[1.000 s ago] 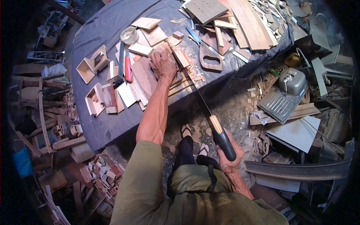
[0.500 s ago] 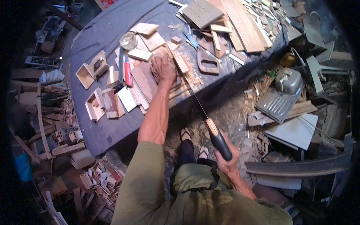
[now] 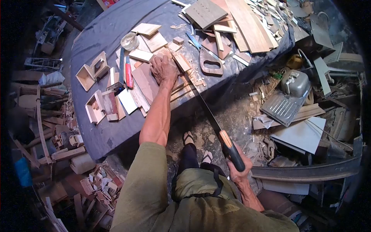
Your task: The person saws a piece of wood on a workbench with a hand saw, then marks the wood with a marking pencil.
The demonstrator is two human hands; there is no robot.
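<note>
My right hand point(image 3: 239, 167) is wrapped round the black and orange handle of a handsaw point(image 3: 210, 116). The blade slants up and left to the table edge, its far end at the wood beside my left hand. With bent fingers, my left hand point(image 3: 164, 70) grips and presses down a wooden piece point(image 3: 178, 82) at the edge; much of that piece is hidden under the palm. Just right of the blade is a small wooden block point(image 3: 182, 62) with sawdust about it. Brown boards point(image 3: 145, 79) lie left of my left hand.
On the dark table cloth point(image 3: 112, 137) are small wooden boxes point(image 3: 95, 107), a red-handled tool point(image 3: 128, 75), a glass jar point(image 3: 130, 41) and a second handsaw point(image 3: 211, 63). Planks point(image 3: 247, 31) and offcuts pile up at the back right. A metal sink point(image 3: 286, 104) and scrap stand right on the floor.
My right hand has drawn the handsaw down and slightly right, away from the table. The blade's flat side shows more now. My left hand keeps its place on the wood.
</note>
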